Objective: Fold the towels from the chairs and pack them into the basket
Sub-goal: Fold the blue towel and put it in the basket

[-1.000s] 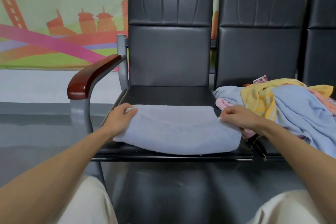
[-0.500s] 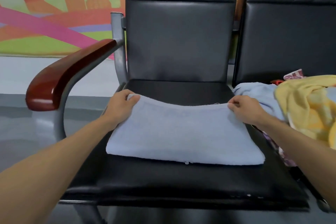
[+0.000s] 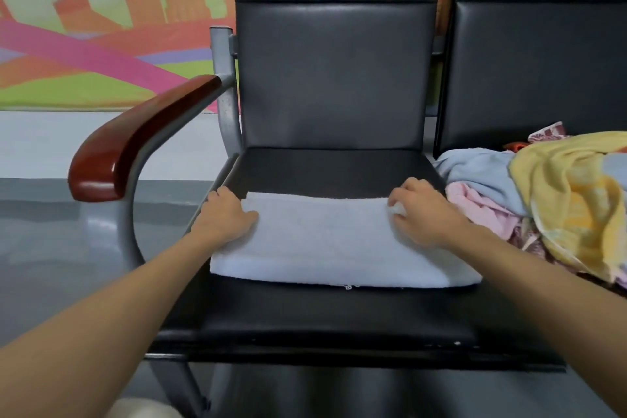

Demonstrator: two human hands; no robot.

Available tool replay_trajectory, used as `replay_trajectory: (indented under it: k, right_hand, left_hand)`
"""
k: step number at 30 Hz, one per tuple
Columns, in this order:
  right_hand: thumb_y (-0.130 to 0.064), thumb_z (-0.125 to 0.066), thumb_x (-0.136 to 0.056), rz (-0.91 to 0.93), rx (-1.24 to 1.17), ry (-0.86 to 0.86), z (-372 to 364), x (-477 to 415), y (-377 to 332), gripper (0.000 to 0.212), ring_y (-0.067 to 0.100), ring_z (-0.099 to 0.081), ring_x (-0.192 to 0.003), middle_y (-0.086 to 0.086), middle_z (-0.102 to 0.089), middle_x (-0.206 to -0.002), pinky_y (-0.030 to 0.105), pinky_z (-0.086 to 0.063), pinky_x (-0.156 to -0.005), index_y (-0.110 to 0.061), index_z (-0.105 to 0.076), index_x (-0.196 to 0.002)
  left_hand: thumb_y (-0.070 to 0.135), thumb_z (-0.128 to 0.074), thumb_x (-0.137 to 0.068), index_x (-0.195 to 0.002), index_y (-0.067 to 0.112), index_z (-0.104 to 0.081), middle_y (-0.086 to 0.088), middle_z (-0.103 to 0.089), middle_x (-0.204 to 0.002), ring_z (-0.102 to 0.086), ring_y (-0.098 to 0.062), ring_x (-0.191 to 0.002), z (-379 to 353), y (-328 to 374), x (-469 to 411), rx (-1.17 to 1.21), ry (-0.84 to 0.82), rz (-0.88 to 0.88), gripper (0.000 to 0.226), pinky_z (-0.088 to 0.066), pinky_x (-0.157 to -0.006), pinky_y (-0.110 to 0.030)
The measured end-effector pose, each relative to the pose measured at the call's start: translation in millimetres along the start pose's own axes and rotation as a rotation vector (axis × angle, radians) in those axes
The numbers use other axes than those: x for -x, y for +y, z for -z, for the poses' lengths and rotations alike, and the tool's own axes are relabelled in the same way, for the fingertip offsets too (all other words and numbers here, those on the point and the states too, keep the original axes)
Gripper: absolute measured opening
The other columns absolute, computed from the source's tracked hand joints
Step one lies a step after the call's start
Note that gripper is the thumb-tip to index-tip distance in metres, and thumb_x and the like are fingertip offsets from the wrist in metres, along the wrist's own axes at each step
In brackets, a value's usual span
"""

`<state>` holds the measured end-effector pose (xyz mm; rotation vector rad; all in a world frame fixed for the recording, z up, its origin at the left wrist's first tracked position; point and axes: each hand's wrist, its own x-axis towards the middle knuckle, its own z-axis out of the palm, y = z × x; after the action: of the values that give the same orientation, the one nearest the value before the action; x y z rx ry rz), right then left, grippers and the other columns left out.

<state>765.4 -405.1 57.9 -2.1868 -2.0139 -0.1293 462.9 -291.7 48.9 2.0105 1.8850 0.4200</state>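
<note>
Mid-fold: left hand and right hand each pinch a far corner of the pale blue towel on the chair seat; next, likely another fold, edges matched.

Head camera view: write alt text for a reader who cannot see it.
A left hand and a right hand grip the far corners of a folded pale blue towel lying on a black chair seat. A heap of unfolded towels, yellow, blue and pink, lies on the next chair to the right.
</note>
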Motion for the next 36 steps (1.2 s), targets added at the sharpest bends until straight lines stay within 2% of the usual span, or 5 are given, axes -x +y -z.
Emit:
replay_trajectory:
  k: [6,10,15,20,36]
  right_hand:
    - [-0.045,-0.05,-0.094,0.033,-0.143,-0.246,-2.4,25.1,-33.8,0.044,0.024,-0.037,-0.127,0.004,-0.043,-0.131,0.039,-0.033,-0.106,-0.022,-0.049,-0.131]
    - [-0.043,-0.056,-0.091,0.054,-0.197,-0.238,-1.8,38.2,-29.4,0.044,0.022,-0.038,-0.126,0.003,-0.044,-0.13,0.038,-0.033,-0.106,-0.023,-0.05,-0.13]
    - [-0.034,-0.063,-0.088,0.105,-0.312,-0.218,8.9,47.6,-20.8,0.028,0.017,-0.054,-0.108,-0.003,-0.058,-0.113,0.028,-0.042,-0.094,-0.022,-0.063,-0.114]
    - [-0.021,-0.064,-0.088,-0.041,-0.546,0.083,25.2,54.3,11.0,0.027,0.015,-0.059,-0.091,-0.003,-0.061,-0.109,0.027,-0.046,-0.083,-0.02,-0.061,-0.115]
    - [-0.015,-0.06,-0.087,-0.268,-0.59,0.212,25.4,93.3,87.5,0.012,0.009,-0.058,-0.084,-0.01,-0.064,-0.091,0.02,-0.039,-0.076,-0.023,-0.067,-0.092]
  left_hand:
    - [0.048,-0.055,-0.088,-0.118,0.01,-0.054,-0.015,-0.052,-0.132,-0.047,-0.034,-0.122,2.6,3.0,42.6,-0.166,-0.137,0.087,0.048,-0.041,-0.1,-0.04]
    - [0.021,-0.061,-0.089,-0.087,0.008,-0.054,-0.005,-0.059,-0.088,-0.057,-0.019,-0.076,22.1,7.7,60.4,0.265,-0.204,0.116,0.015,-0.046,-0.062,-0.028]
    - [0.018,-0.072,-0.084,-0.115,0.002,-0.061,-0.015,-0.072,-0.104,-0.071,-0.027,-0.091,40.7,7.1,73.5,0.93,-0.425,0.252,0.037,-0.059,-0.069,-0.036]
    - [0.008,-0.062,-0.09,-0.083,0.01,-0.059,-0.006,-0.061,-0.076,-0.063,-0.014,-0.068,36.3,59.9,91.9,1.333,-0.431,0.081,0.008,-0.056,-0.06,-0.024]
    - [0.002,-0.056,-0.089,-0.106,0.009,-0.042,-0.008,-0.049,-0.071,-0.052,-0.017,-0.044,-75.4,228.2,123.3,0.705,-0.518,-0.149,0.023,-0.048,-0.043,-0.022]
